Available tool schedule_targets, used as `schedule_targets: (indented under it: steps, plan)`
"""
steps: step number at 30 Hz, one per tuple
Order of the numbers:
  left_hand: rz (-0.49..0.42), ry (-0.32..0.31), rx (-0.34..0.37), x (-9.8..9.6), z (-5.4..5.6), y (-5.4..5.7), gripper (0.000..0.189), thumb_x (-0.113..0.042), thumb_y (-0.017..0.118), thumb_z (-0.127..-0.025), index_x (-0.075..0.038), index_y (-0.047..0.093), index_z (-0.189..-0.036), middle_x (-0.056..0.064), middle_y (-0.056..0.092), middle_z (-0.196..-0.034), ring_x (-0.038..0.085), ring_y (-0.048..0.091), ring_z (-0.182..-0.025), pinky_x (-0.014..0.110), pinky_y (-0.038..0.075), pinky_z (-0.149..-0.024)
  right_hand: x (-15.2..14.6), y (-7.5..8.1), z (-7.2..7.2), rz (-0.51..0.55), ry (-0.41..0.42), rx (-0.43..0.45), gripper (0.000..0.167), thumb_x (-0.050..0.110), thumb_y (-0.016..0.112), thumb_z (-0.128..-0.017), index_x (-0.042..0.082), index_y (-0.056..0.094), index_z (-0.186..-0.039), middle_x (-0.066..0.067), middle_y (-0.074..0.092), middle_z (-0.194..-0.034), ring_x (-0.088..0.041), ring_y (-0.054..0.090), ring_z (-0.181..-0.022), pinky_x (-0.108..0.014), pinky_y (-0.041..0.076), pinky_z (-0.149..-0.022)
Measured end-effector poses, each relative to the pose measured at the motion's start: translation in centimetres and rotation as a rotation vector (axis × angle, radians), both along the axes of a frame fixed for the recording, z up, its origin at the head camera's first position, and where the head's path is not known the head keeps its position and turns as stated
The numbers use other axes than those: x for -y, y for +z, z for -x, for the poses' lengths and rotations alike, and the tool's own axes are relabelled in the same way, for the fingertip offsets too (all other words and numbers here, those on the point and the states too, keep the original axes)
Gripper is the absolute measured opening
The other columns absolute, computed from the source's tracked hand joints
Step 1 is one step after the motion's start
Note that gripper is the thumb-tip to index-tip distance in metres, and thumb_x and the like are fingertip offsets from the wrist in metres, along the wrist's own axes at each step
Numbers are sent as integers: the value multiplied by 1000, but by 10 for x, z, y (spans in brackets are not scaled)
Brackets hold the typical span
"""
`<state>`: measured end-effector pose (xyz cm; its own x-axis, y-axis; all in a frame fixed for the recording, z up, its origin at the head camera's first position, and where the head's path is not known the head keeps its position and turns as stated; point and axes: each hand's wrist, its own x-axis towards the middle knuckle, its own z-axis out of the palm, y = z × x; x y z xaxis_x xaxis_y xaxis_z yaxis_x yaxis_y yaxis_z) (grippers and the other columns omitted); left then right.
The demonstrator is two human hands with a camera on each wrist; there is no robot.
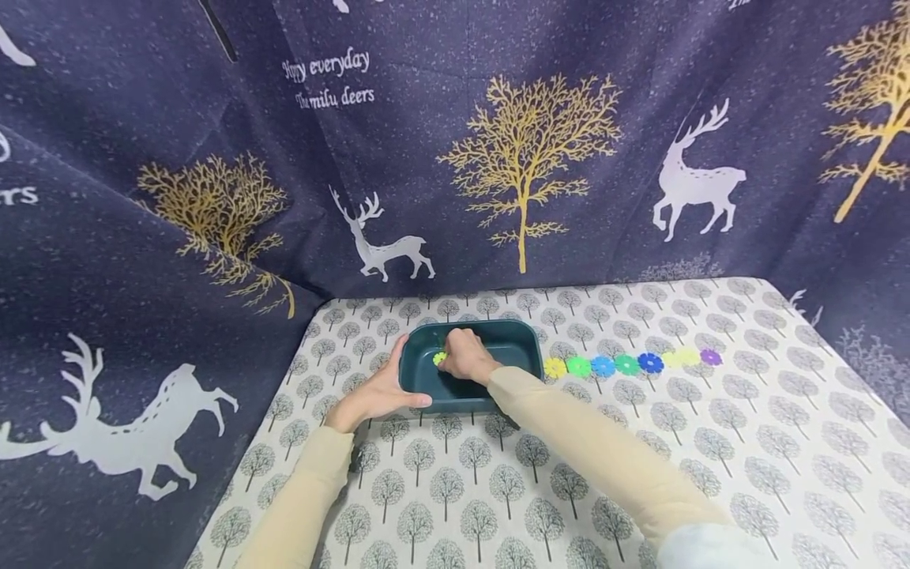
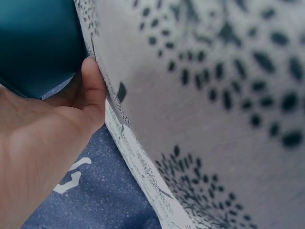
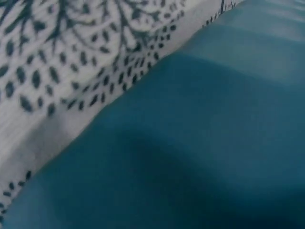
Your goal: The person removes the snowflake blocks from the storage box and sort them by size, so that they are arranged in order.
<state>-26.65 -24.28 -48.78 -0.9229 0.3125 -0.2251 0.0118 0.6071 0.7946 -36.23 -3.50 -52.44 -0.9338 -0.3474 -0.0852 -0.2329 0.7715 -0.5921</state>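
Observation:
A dark teal plastic basin (image 1: 465, 405) sits on the tablecloth. My left hand (image 1: 377, 393) grips its near left corner, the thumb along the front wall and the fingers at the left side; the left wrist view shows this hand (image 2: 52, 124) against the teal wall. Inside the basin is my right hand (image 1: 465, 356), knuckles up and fingers curled downward. A small yellow-green flower-shaped piece (image 1: 439, 358) shows at its fingertips, partly covered by them. In the right wrist view the basin wall (image 3: 200, 133) fills most of the frame, and the hand is out of sight.
Right of the basin runs a row of flower-shaped pieces, from a yellow one (image 1: 554, 368) past a dark blue one (image 1: 650, 363) to a purple one (image 1: 711, 357). The tree-print tablecloth (image 1: 448, 521) meets a dark blue deer-print curtain (image 1: 569, 261) behind.

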Motion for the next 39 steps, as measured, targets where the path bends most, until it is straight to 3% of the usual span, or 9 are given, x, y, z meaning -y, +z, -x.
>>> schedule_targets:
  steps: [3,9,15,19,24,28,33,39]
  plan:
    - [-20,0,-6,1,1,0,141,-36,93,-85,-21,-14,-176,30,18,-180,51,23,-167,70,23,-135,3,3,0,0,-15,19,45,24,89,-90,14,57,-61,1,53,-57,-17,56,-52,-31,51,-56]
    - [-15,-20,-17,1,2,-3,141,-38,92,-86,-18,-16,-175,30,19,-180,51,24,-167,69,24,-135,11,0,0,-29,-57,11,33,29,89,-92,12,68,-73,-4,67,-72,-19,67,-60,-33,55,-58]
    - [-32,-21,-26,0,0,2,141,-36,93,-86,-19,-16,-175,31,19,-180,51,24,-167,69,22,-136,13,4,-3,-13,-72,-41,28,23,89,-91,10,69,-76,-6,68,-77,-20,66,-62,-35,56,-59]
    - [-35,-25,-26,0,-1,4,142,-35,93,-85,-19,-15,-175,31,20,-180,50,24,-167,68,21,-136,12,4,-2,15,-73,-22,31,25,93,-87,11,70,-71,-5,68,-72,-20,66,-60,-35,57,-59]
    - [-17,-22,-8,0,-2,-1,140,-37,91,-87,-20,-16,-175,30,16,-181,50,20,-168,69,24,-136,11,0,-6,3,-72,14,36,29,93,-87,13,70,-66,-1,69,-66,-18,67,-57,-32,57,-57]
    - [-8,-27,3,0,-2,-5,141,-39,91,-87,-19,-16,-175,30,14,-182,51,21,-168,69,26,-135,10,1,-11,0,-87,32,32,26,92,-89,12,70,-70,-4,68,-69,-19,67,-58,-32,55,-56]
    - [-25,-20,-9,1,-3,-2,141,-36,92,-86,-18,-15,-175,31,14,-181,51,21,-167,69,25,-135,11,4,-13,34,-95,31,28,22,91,-90,9,70,-75,-6,68,-74,-22,66,-61,-36,56,-60]
    - [-26,-27,-17,1,-1,-1,140,-35,92,-87,-18,-15,-175,29,13,-182,50,19,-168,69,23,-136,12,3,-13,-9,-94,0,34,31,94,-84,13,67,-71,-1,67,-71,-19,65,-62,-34,54,-59]
